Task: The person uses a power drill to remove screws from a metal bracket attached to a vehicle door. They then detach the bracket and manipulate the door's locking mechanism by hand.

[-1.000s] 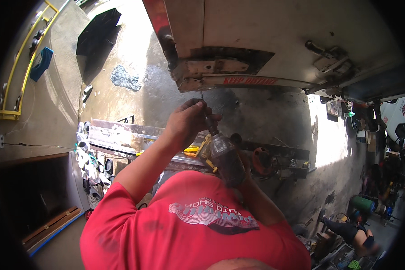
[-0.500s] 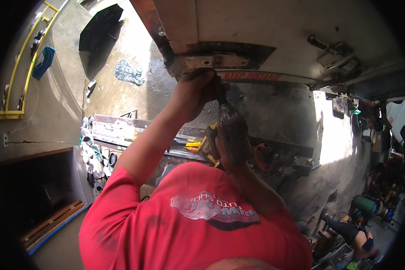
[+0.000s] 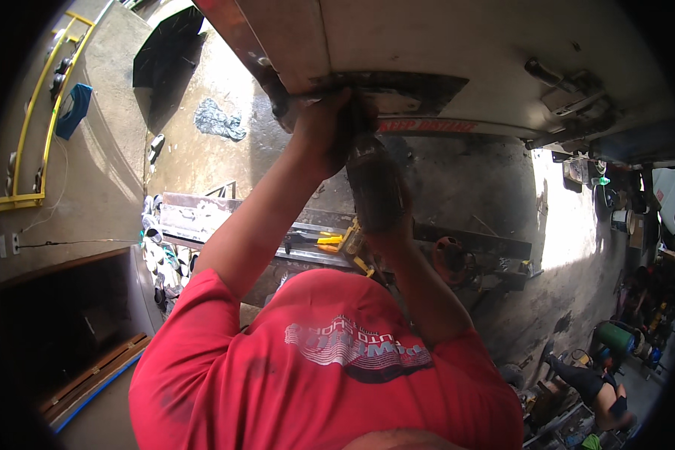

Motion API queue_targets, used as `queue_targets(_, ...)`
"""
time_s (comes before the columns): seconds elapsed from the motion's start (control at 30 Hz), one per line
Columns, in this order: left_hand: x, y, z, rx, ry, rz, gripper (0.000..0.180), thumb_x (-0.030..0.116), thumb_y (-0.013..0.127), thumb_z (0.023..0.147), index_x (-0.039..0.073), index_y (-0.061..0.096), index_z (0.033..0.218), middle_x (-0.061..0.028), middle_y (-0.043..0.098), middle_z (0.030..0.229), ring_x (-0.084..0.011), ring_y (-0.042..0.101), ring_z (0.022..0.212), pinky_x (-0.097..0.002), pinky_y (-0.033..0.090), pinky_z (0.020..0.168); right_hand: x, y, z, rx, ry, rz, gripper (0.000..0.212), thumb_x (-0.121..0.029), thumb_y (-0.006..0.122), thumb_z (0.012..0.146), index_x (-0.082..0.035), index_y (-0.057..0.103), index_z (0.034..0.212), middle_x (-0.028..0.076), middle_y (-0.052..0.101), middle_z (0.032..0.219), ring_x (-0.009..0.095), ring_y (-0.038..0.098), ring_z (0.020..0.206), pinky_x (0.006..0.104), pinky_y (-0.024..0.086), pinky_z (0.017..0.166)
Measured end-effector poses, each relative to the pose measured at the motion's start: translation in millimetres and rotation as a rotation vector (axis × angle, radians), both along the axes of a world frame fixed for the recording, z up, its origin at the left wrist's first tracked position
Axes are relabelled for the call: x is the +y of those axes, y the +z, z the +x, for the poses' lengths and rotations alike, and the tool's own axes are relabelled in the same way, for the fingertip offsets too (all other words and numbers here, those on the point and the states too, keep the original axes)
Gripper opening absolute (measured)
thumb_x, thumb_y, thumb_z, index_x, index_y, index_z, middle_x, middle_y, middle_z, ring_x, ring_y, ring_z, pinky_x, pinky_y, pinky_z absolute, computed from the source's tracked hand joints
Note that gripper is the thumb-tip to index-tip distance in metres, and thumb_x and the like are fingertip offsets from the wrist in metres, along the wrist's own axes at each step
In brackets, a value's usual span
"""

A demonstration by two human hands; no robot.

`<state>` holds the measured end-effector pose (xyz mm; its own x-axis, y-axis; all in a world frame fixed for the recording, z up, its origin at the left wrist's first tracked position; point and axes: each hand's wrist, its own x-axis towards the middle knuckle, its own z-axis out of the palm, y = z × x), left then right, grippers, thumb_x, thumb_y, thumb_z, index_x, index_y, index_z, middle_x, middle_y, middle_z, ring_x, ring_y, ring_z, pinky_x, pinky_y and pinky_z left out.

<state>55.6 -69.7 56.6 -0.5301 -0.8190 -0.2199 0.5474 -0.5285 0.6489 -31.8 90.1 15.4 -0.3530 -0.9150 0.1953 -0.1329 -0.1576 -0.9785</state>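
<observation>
Up against the lower edge of a white vehicle panel [image 3: 465, 37], I hold a dark hand-held power tool shaped like an angle grinder [image 3: 375, 184]. My left hand [image 3: 324, 136] is closed around its front end, right below a dark, scraped patch [image 3: 446, 88] of the panel. The tool's head is hidden by that hand and by shadow. Lower down, my right hand [image 3: 399, 229] grips the rear of the tool's body, its fingers partly behind it. A red-lettered strip [image 3: 435, 126] runs along the panel edge beside the tool.
Beneath my arms stands a low bench [image 3: 195, 217] bearing yellow-handled tools [image 3: 330, 241]. A latch [image 3: 570, 94] juts from the panel at right. Crumpled plastic [image 3: 219, 120] lies on the floor, beyond it a black umbrella-like sheet [image 3: 165, 60]. Another person [image 3: 604, 394] is at lower right.
Both hands have shifted a little left and upward with the tool, whose front end is now closer to the scraped patch. My view has turned slightly.
</observation>
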Motion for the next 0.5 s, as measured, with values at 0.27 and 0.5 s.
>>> queue_targets(0.27,-8.6,5.3,-9.3,0.007,0.023,0.078,0.022,0.016,0.049,0.105,0.001,0.054,0.12,-0.0131,0.065,0.099,-0.0287,0.068,0.095,-0.0477,0.057,0.089,-10.6,-13.7,-26.2,0.511,0.004,-0.067,0.042,-0.009,0.063,0.095,-0.005,0.056,0.137,0.012,0.065,0.123,0.021,0.067,0.11,0.0338,0.056,0.092)
queue_targets(0.5,-9.5,-0.8,-10.9,0.013,0.024,0.105,0.026,0.019,0.047,0.105,0.0,0.055,0.122,-0.0173,0.067,0.102,-0.0327,0.069,0.099,-0.0477,0.055,0.092,-10.2,-16.3,-50.2,0.866,0.08,-0.227,0.059,-0.001,0.071,0.082,-0.004,0.056,0.139,0.016,0.065,0.13,0.029,0.064,0.12,0.0394,0.051,0.105)
